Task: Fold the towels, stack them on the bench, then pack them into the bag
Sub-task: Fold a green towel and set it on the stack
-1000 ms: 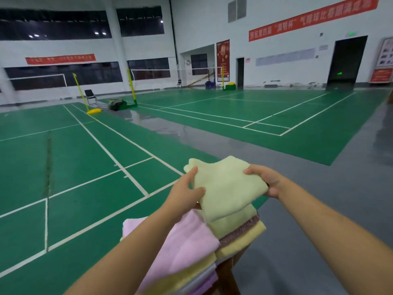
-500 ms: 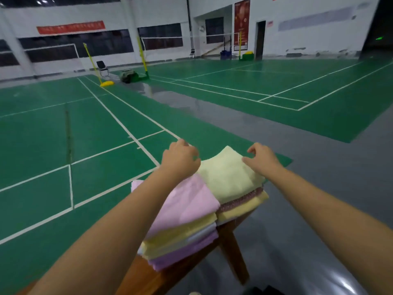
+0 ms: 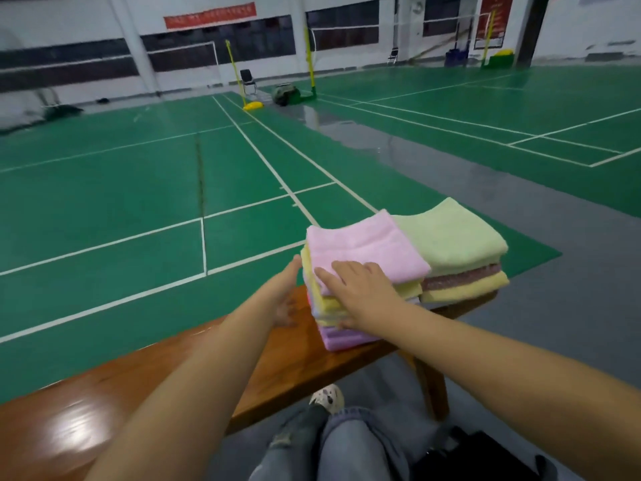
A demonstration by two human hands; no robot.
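Nearest the camera are the person's jeans-clad knees [image 3: 333, 446], one shoe [image 3: 326, 397] showing past them, and at the lower right corner a black object [image 3: 478, 456] on the floor that may be the bag, though too little of it shows to be sure. Beyond the knees runs the glossy wooden bench [image 3: 138, 376], and at its far end stand two stacks of folded towels, touching side by side. The left hand [image 3: 286, 296] is flattened, fingers straight, against the left side of the nearer stack, whose top is a pink towel [image 3: 364, 248]. The right hand [image 3: 360, 289] lies on that stack's near corner, fingers spread over the pink top and the thumb seemingly lower against the purple bottom towel [image 3: 343, 338]; whether it truly grips is unclear. The second stack, topped by a pale green towel [image 3: 451, 237], is untouched. Folding and stacking look finished, so this reads as the start of packing: the next move calls for squeezing the stack from both sides, lifting it level so no layer slides, and carrying it down to the bag. Farther off lie green badminton courts, yellow net posts [image 3: 233, 69] and a black chair [image 3: 248, 79]; the red wall banner [image 3: 210, 15] carries writing too blurred to read.
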